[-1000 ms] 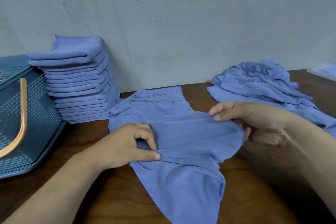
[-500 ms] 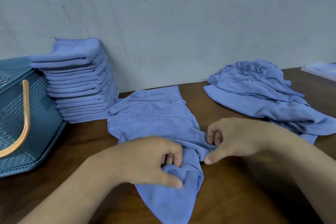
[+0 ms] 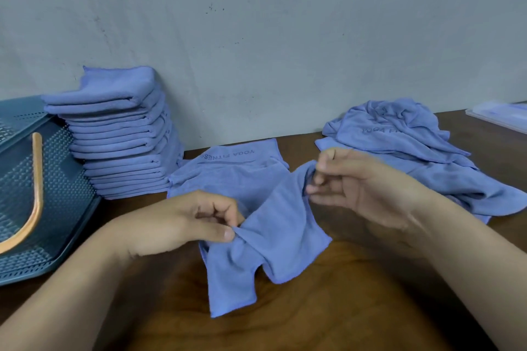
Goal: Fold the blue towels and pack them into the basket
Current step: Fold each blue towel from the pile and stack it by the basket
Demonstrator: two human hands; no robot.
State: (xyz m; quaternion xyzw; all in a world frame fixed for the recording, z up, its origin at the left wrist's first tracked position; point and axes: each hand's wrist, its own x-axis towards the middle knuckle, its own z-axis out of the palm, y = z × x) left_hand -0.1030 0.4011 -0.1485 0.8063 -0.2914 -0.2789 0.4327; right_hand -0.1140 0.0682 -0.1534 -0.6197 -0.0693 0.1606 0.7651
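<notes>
a blue towel (image 3: 265, 225) is laid crumpled on the table (image 3: 313, 316), printed "yoga fitness" at its far edge, and is pinched by the left hand (image 3: 182, 222) and the right hand (image 3: 359, 188). a tall stack of folded towels (image 3: 122, 139) is set just beside the teal perforated basket (image 3: 62, 194) at the left; unfolded towels (image 3: 413, 157) are heaped at the right.

I see a bare left hand (image 3: 182, 225) and a bare right hand (image 3: 362, 188) on two bare arms (image 3: 85, 293).
</notes>
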